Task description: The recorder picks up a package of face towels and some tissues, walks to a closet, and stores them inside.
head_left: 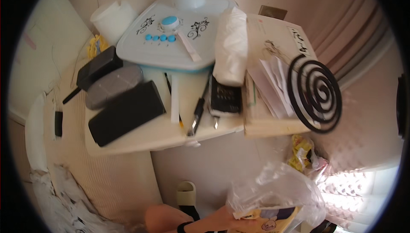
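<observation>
At the lower edge my left hand [225,219], with a black band on the wrist, is closed on a yellow packet [273,221] with a cartoon print. A crumpled clear plastic bag [277,188] is around and above the packet, and my fingers are partly hidden by both. My right hand is not visible. Left of the wrist is bare skin, perhaps a knee; I cannot tell. The table [200,140] stands ahead of the hand, with a craft knife [197,115] near its front edge.
On the table are a fan base [149,53], a black case [127,113], a grey case [114,87], a white plastic-wrapped roll [231,47] and a carton [273,127] bearing papers and a black mosquito coil [316,94]. A slipper [186,186] lies below; a bed [115,177] is left.
</observation>
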`<state>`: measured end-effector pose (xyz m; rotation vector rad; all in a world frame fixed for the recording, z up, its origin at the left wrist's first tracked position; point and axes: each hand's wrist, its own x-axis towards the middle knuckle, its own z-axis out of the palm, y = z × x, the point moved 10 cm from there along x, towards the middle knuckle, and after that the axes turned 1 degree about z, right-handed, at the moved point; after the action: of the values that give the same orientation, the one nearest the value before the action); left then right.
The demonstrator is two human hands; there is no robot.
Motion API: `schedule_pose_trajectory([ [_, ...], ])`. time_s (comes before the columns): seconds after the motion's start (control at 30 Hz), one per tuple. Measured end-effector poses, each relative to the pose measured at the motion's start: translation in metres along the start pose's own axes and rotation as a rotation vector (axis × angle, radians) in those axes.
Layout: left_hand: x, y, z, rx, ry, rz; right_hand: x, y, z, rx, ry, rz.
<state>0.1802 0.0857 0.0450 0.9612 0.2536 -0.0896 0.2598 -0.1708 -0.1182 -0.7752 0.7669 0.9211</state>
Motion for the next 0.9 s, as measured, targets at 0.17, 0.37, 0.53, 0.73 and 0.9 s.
schedule_pose_trajectory([
  [0.17, 0.015, 0.016, -0.017, 0.131, -0.041, -0.069, 0.007, -0.004, 0.034, -0.041, -0.014, 0.073],
  [0.37, 0.016, 0.077, 0.045, 0.028, -0.142, -0.272, -0.060, 0.008, 0.039, -0.023, 0.049, 0.169],
  [0.53, -0.042, 0.189, 0.120, -0.054, -0.089, -0.294, -0.159, 0.004, 0.070, -0.018, 0.029, 0.213],
  [0.73, -0.116, 0.335, 0.178, 0.075, 0.238, -0.410, -0.255, -0.084, 0.184, -0.007, -0.165, 0.108],
  [0.9, -0.140, 0.448, 0.235, 0.347, 0.264, -0.352, -0.403, -0.266, 0.213, 0.030, 0.015, -0.273],
])
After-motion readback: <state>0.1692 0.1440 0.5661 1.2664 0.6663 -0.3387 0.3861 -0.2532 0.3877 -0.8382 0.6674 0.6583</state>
